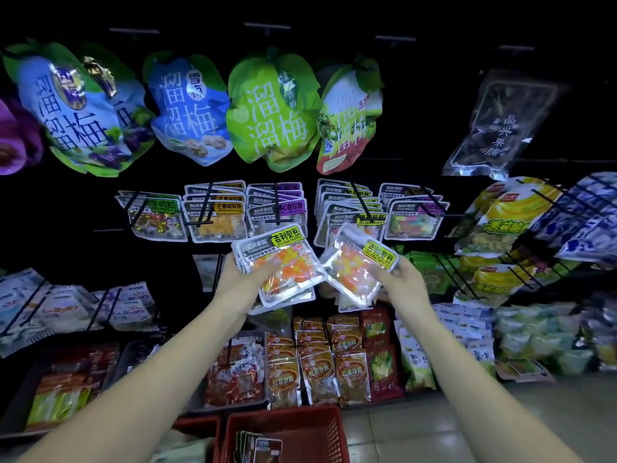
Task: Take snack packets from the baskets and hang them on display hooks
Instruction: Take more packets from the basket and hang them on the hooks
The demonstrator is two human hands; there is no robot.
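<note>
Left hand: fingers curled round a spare stack of packets, held ready as supply.
Right hand: pinches one packet by its edge, near the matching hook.
Red basket: below, more stock inside.

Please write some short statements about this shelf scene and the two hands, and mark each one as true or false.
1. The left hand holds a stack of candy packets. True.
2. The red basket holds nothing. False: spare packets lie in it.
3. A large green packet hangs in the top row. True.
4. The right hand is free. False: it grips a separate candy packet.
</note>
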